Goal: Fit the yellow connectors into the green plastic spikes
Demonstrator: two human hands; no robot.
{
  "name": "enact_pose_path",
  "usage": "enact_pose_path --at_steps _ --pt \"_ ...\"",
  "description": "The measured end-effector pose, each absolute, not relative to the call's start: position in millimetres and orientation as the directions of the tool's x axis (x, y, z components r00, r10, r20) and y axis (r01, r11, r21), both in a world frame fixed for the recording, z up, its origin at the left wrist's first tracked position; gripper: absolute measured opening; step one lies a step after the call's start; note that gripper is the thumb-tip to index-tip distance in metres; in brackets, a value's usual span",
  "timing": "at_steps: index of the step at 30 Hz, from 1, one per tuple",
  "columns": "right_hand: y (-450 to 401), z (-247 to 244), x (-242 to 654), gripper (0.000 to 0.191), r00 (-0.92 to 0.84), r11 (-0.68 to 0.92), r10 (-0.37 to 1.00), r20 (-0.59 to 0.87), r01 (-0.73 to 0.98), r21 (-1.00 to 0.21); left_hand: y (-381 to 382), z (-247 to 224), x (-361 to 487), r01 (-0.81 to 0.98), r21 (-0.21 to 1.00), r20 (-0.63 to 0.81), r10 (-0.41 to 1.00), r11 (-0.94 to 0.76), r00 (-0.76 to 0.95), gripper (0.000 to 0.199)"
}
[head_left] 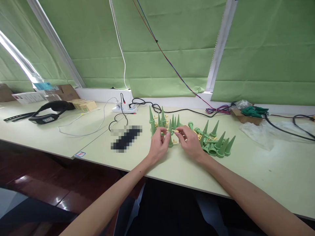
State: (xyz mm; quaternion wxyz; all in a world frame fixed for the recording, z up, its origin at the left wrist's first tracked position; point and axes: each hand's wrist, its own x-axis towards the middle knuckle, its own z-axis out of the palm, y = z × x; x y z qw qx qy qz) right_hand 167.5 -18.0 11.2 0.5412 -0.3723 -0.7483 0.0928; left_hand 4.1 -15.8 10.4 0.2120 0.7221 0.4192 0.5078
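Green cone [170, 133] is positioned upright between the left grip [159, 143] and the right grip [189, 141]. The right grip is narrow, pinching a yellow peg [175, 131] just beside the cone's upper part. The left grip is curled at the cone's left side; whether it clamps the cone cannot be told. Upright cones [162, 117] stand beyond the left grip; a cone pile [221, 148] lies right of the right grip, on the counter [248, 173].

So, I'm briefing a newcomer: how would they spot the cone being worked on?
On the table, look between the left hand and right hand. Upright there stands the green cone, the only one with a yellow peg held beside it.
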Motion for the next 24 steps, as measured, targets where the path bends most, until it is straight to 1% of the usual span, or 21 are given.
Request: enact_pose_path --at_steps 3,6,9,12,15,19,24 --pt "-17.4 11.6 168.0 0.015 -0.072 0.671 0.680 0.730 0.463 -0.579 -14.6 8.8 5.1 0.432 0.716 0.518 0.832 -0.549 0.198 0.021" --pt "-17.3 12.5 168.4 0.015 -0.031 0.639 0.699 0.715 0.477 -0.603 -11.7 6.0 6.0 0.496 0.668 0.499 0.829 -0.554 0.254 0.023" --pt "-17.0 12.6 168.8 0.015 -0.022 0.620 0.712 0.702 0.488 -0.614 -8.8 4.1 6.1 0.538 0.626 0.482 0.823 -0.564 0.301 0.028" --pt "-16.8 12.1 169.1 0.015 -0.027 0.613 0.721 0.693 0.491 -0.619 -7.3 3.6 5.9 0.555 0.608 0.479 0.820 -0.568 0.314 0.032" --pt "-16.8 11.9 169.4 0.014 -0.046 0.617 0.722 0.691 0.495 -0.612 -7.2 3.5 5.8 0.562 0.599 0.485 0.817 -0.570 0.312 0.035" --pt "-15.4 11.2 169.6 0.014 -0.069 0.628 0.719 0.691 0.491 -0.604 -6.9 2.5 5.3 0.555 0.611 0.493 0.820 -0.565 0.291 0.030" --pt "-12.9 9.5 170.0 0.014 -0.097 0.616 0.732 0.675 0.518 -0.594 -5.8 2.2 3.1 0.552 0.646 0.544 0.825 -0.528 0.152 0.026"
